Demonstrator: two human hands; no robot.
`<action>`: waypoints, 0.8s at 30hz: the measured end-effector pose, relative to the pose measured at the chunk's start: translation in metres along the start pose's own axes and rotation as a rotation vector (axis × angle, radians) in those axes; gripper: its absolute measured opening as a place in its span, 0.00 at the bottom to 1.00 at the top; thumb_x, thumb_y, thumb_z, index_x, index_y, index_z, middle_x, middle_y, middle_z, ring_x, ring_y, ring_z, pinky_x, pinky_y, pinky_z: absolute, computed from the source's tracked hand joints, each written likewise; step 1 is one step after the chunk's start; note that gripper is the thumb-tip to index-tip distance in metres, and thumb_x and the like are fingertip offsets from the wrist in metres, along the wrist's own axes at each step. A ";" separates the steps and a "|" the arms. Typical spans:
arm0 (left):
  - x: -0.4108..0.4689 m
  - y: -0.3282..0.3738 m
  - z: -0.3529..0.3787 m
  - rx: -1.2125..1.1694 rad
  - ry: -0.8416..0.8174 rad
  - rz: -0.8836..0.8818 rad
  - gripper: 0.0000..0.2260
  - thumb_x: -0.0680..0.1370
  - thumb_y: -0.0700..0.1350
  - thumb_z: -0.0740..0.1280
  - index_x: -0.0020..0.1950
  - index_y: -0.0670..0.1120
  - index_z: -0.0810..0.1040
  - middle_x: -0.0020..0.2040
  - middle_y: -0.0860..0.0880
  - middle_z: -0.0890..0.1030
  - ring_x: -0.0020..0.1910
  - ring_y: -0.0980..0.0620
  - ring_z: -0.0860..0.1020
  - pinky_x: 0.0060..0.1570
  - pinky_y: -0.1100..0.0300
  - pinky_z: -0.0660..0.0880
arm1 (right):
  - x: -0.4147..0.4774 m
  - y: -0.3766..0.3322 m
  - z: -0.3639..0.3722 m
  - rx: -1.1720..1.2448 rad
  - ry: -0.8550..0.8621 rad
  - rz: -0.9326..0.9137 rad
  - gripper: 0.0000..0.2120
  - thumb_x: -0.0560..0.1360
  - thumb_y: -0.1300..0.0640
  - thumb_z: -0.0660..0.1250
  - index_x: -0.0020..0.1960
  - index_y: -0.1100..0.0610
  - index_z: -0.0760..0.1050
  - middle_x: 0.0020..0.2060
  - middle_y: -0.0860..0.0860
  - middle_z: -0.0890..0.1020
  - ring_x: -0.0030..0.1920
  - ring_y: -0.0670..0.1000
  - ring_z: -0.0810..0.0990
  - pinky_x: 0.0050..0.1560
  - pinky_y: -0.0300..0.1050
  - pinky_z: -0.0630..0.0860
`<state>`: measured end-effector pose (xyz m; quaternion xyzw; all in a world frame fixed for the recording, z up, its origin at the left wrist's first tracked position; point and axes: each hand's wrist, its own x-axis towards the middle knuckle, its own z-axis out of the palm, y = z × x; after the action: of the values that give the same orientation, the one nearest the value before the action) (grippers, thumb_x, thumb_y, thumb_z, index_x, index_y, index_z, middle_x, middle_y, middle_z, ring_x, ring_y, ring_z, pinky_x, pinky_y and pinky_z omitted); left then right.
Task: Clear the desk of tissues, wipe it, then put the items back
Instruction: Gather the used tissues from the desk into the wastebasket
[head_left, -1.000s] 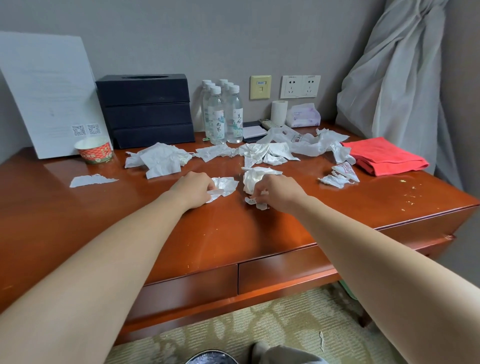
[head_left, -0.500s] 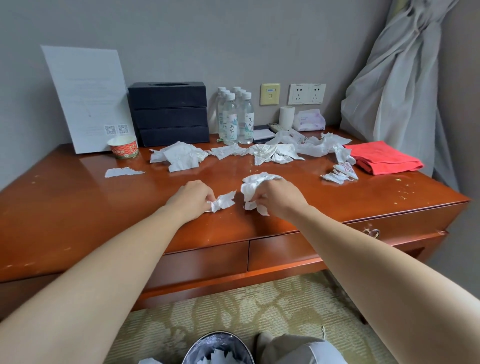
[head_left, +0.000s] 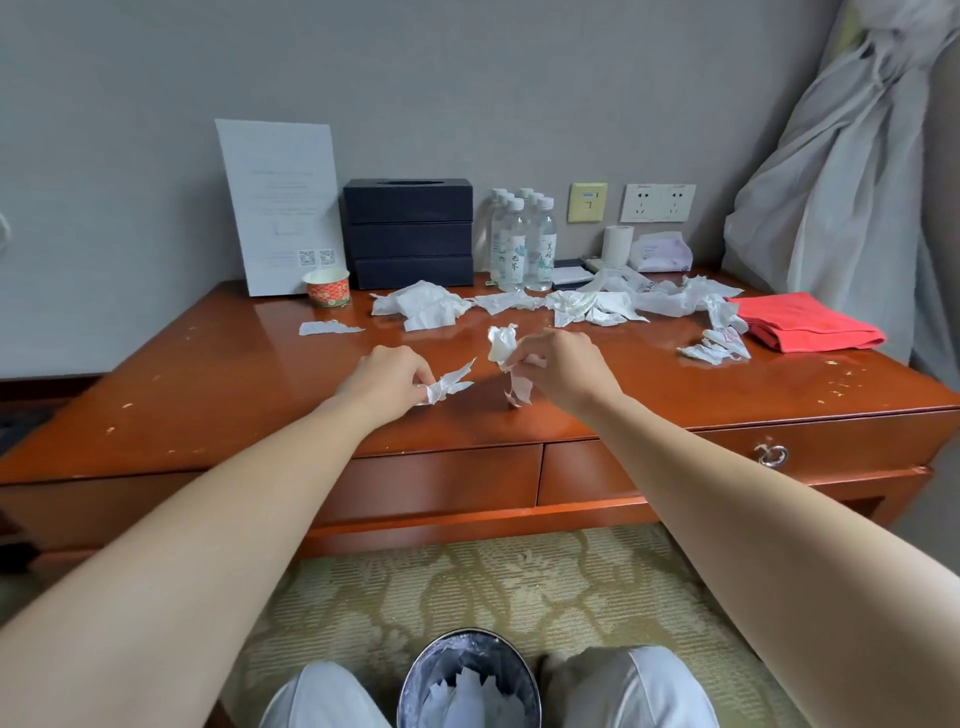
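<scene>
Above the front of the wooden desk (head_left: 208, 415), my left hand (head_left: 387, 379) pinches a small crumpled tissue (head_left: 449, 387). Just to its right, my right hand (head_left: 563, 366) grips a larger crumpled tissue wad (head_left: 503, 345) with a strip hanging down. Both tissues are lifted off the desk. Several more white tissues (head_left: 423, 309) lie strewn across the back of the desk, with one torn scrap (head_left: 327, 328) at the left and a small pile (head_left: 717, 348) at the right. A folded red cloth (head_left: 805, 325) lies at the right end.
Against the wall stand a white sign (head_left: 280, 208), a paper cup (head_left: 326, 288), a black tissue box stack (head_left: 408, 234), water bottles (head_left: 522, 241), a paper roll (head_left: 618, 247) and a tissue pack (head_left: 662, 252). A metal bin (head_left: 467, 680) with tissues sits on the carpet between my knees. Crumbs dot the desk.
Both hands have lifted their tissues off the desk and drawn back toward its front edge. The view has pulled back and tilted down, showing the bin.
</scene>
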<state>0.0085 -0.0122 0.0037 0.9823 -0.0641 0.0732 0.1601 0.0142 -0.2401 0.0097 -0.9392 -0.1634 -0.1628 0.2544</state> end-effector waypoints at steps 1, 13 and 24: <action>-0.008 -0.001 -0.001 -0.007 0.005 -0.003 0.08 0.78 0.46 0.70 0.57 0.51 0.84 0.59 0.46 0.81 0.57 0.43 0.78 0.56 0.48 0.77 | -0.005 -0.005 -0.001 0.009 0.014 -0.009 0.08 0.75 0.58 0.68 0.48 0.49 0.85 0.52 0.46 0.83 0.44 0.50 0.80 0.44 0.43 0.76; -0.111 -0.009 0.018 -0.050 -0.003 -0.031 0.08 0.77 0.48 0.70 0.55 0.51 0.84 0.54 0.47 0.82 0.53 0.44 0.78 0.52 0.49 0.77 | -0.093 -0.032 0.023 0.090 -0.041 -0.096 0.06 0.75 0.58 0.69 0.48 0.52 0.85 0.51 0.46 0.84 0.49 0.47 0.81 0.51 0.45 0.78; -0.168 -0.029 0.094 -0.062 -0.063 -0.096 0.08 0.77 0.43 0.68 0.53 0.53 0.83 0.52 0.47 0.83 0.50 0.44 0.78 0.48 0.54 0.74 | -0.165 -0.016 0.084 0.127 -0.185 -0.015 0.06 0.75 0.57 0.69 0.48 0.49 0.85 0.50 0.46 0.83 0.48 0.49 0.79 0.50 0.47 0.76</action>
<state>-0.1400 0.0014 -0.1209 0.9806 -0.0244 0.0326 0.1918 -0.1211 -0.2190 -0.1163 -0.9309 -0.2032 -0.0665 0.2962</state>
